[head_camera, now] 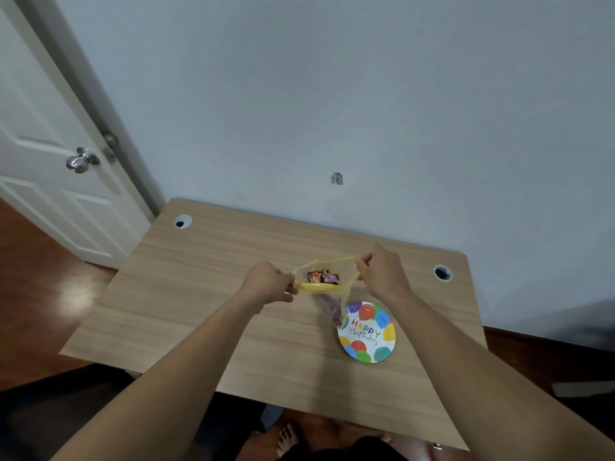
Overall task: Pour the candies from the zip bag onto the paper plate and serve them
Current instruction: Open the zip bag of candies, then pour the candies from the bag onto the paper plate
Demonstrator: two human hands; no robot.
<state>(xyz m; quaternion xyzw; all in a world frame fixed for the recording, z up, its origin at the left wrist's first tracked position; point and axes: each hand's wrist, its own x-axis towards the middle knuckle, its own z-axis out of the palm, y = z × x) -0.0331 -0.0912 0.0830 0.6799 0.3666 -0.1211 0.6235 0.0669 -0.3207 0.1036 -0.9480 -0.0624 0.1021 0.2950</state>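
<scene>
Left hand (pixel 271 282) and right hand (pixel 379 269) pinching the zip bag (pixel 327 287) mouth wide apart, candies (pixel 322 277) inside, held above the tabletop (pixel 199 294), paper plate (pixel 367 332) just near-right

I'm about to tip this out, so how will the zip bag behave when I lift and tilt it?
The zip bag is thin clear film that sags below its yellow rim, so it will probably stay floppy. The candies sit loose inside and may slide out together. Both hands, left and right, hold the mouth open; letting go of one side would likely collapse it.
</scene>
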